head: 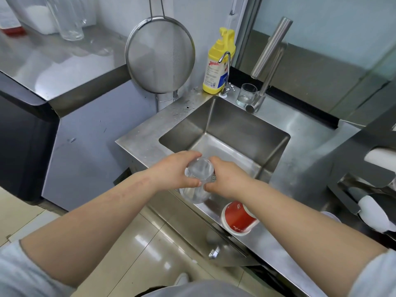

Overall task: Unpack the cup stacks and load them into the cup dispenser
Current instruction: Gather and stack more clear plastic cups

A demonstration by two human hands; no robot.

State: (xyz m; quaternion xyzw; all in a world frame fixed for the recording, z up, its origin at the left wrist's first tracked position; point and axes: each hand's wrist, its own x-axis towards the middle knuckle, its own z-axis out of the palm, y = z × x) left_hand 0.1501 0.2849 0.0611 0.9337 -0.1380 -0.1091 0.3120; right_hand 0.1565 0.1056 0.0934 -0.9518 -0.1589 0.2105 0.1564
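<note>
A stack of clear plastic cups (198,179) is held over the near edge of the steel sink (225,129). My left hand (173,170) wraps around the top of the stack from the left. My right hand (227,179) grips it from the right, fingers pressed on the side. The lower end of the stack hangs down below both hands; whether clear wrap covers it I cannot tell. A red and white paper cup (239,217) lies on its side on the counter under my right forearm. At the right edge stands a dark cup dispenser (368,189) with white cups showing in its slots.
A yellow soap bottle (218,65), a small curved tap (225,71), a glass (246,95) and a tall steel faucet (267,61) stand behind the sink. A mesh strainer (159,54) hangs on the wall. A raised steel counter (53,61) with clear containers is at left.
</note>
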